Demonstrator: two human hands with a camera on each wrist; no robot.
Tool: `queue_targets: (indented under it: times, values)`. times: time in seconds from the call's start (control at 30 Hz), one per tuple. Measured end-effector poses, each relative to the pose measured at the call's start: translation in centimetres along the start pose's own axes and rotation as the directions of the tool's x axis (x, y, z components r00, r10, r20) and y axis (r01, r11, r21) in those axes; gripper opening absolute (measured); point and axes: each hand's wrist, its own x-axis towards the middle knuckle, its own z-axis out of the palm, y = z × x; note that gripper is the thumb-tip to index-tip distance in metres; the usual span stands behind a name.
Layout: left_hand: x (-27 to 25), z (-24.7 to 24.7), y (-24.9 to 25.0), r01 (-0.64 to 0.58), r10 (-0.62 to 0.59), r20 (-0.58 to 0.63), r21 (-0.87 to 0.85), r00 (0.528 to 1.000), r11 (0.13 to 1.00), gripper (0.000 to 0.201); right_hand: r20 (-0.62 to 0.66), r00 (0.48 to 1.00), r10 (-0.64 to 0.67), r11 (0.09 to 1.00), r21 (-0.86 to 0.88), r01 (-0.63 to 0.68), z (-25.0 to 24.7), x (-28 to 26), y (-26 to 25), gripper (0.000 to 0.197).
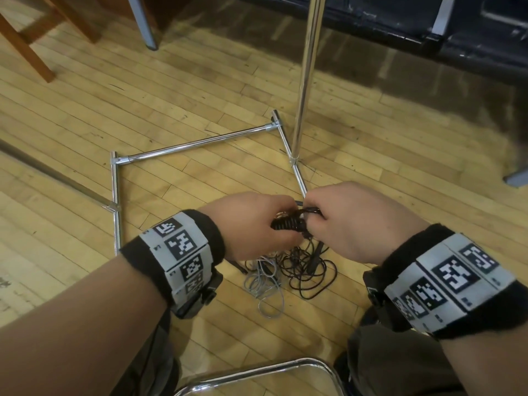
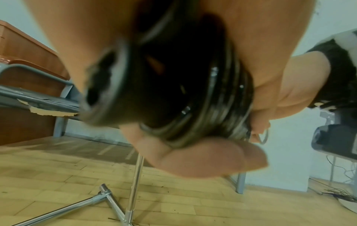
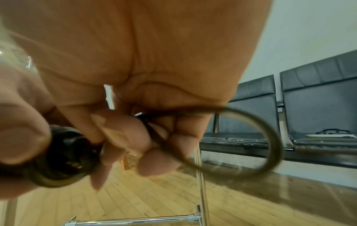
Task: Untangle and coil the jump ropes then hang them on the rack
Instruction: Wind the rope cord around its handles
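Both forearms reach forward and down, and the two hands meet close together, almost touching. The left hand (image 1: 251, 224) has its back turned up, and its fingers are curled around a black coil of rope (image 1: 287, 224). The right hand (image 1: 351, 221) is just beside it, also with curled fingers (image 3: 123, 126), and pinches a loop of the same rope. Each wrist wears a dark band.

Black rope (image 1: 288, 224), grey rope (image 1: 264, 284)

Black rope (image 1: 288, 224) coiled, held; grey rope (image 1: 264, 281) tangled on floor.
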Motion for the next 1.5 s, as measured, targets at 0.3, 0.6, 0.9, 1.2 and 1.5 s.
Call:
queue_targets:
  times: [0.3,0.6,0.9,1.2,1.5]
  values:
    - [0.7,-0.4,-0.8,0.091,-0.131,-0.185,-0.212,0.974,0.973,0.029,-0.090,0.996,-0.021,0.991,0.130,0.033,0.0,-0.1,-0.3,0.026]
    - [0.5,-0.1,-0.9,-0.008,0.000,-0.089,-0.090,0.996,0.996,0.029,-0.097,0.991,-0.092,0.985,0.136,0.105,-0.1,-0.9,-0.6,0.027]
    - [0.9,0.1,-0.8,0.027,-0.044,-0.154,-0.106,0.987,0.994,0.029,-0.153,0.988,-0.024,0.959,0.275,0.066,-0.1,-0.5,-0.2,0.029]
    - [0.3,-1.2,-1.9,-0.048,-0.010,-0.093,-0.594,0.996,0.803,0.021,0.077,0.990,-0.117,0.837,0.544,0.056,-0.5,-0.4,0.9,0.023]
    - [-0.2,-0.8,0.2,-0.170,0.113,-0.129,-0.829,0.985,0.533,0.029,0.272,0.936,-0.222,0.708,0.705,-0.037,-0.1,-0.2,1.4,0.024]
